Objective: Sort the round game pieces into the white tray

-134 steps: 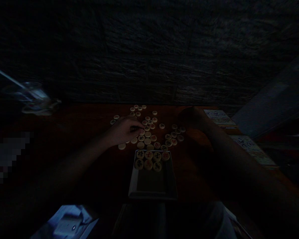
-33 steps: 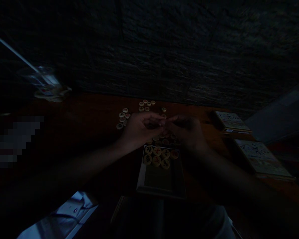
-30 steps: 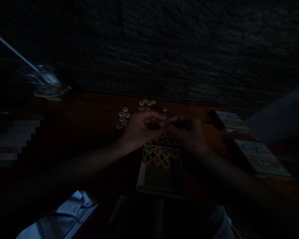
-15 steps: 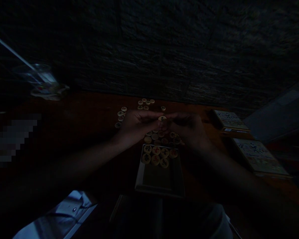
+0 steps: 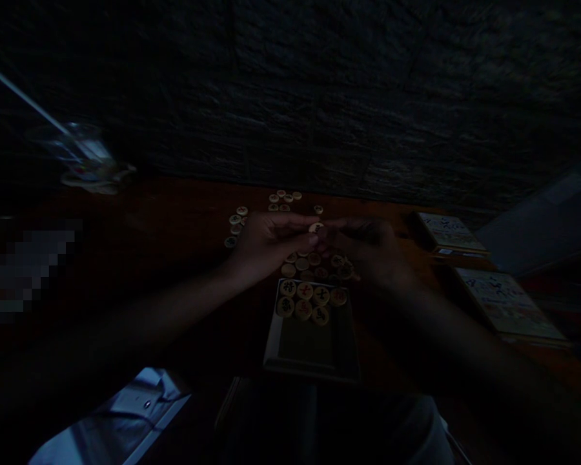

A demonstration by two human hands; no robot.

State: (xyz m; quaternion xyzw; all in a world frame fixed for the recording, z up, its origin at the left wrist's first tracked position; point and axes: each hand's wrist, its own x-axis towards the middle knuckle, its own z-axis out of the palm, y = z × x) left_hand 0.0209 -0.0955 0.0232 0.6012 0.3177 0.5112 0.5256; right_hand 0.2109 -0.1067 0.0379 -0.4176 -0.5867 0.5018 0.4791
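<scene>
Left hand (image 5: pixel 259 245) and right hand (image 5: pixel 370 244) pinch one piece (image 5: pixel 315 228), its face less visible than before, so the tray (image 5: pixel 272 342) stays at seven.

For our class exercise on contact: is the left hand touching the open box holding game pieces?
Apart. The head view shows loose round pieces in the gap between the left hand and the open box.
</scene>
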